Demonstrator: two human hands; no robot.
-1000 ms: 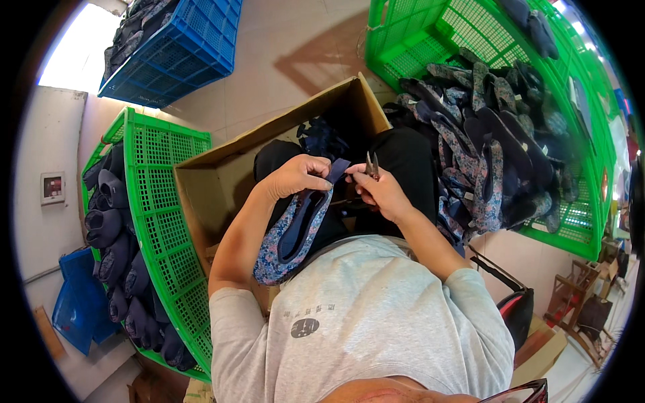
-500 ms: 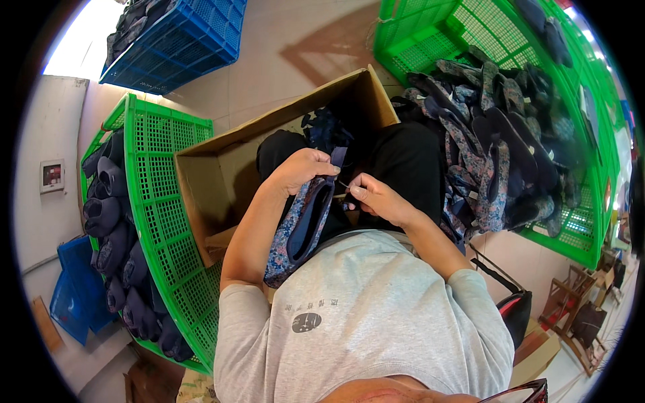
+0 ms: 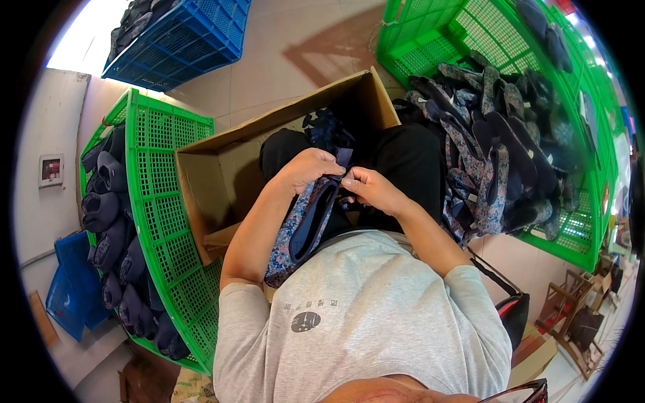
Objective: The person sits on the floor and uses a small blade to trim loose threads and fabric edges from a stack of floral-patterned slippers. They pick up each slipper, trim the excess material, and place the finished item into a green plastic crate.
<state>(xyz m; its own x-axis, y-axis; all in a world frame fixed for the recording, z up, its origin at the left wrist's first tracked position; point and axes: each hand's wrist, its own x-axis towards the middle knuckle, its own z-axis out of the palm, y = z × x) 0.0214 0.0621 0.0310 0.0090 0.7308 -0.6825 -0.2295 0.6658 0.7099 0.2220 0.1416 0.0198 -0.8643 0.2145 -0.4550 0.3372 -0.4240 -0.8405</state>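
Note:
A floral cloth slipper (image 3: pixel 290 250) with a dark navy lining hangs between my forearms, its opening turned up toward me. My left hand (image 3: pixel 309 169) is closed on the slipper's upper end, where a navy strip (image 3: pixel 343 156) sticks up past the fingers. My right hand (image 3: pixel 371 189) is closed in a pinch at that same end, its fingertips close to the left ones. Whatever small thing the right fingers hold is hidden. Beyond both hands, between my knees, dark patterned cloth (image 3: pixel 327 131) lies in a cardboard box (image 3: pixel 213 176).
To the left stands a green crate (image 3: pixel 161 195) packed with navy slippers (image 3: pixel 107 211). A larger green crate (image 3: pixel 571 245) on the right holds a heap of floral slippers (image 3: pixel 494 178). At the upper left is a blue crate (image 3: pixel 195 47) of dark items.
My right hand has moved slightly up and left, bringing its fingers against the slipper's upper end. The thin thing seen by its fingers is no longer visible. My left hand keeps its hold.

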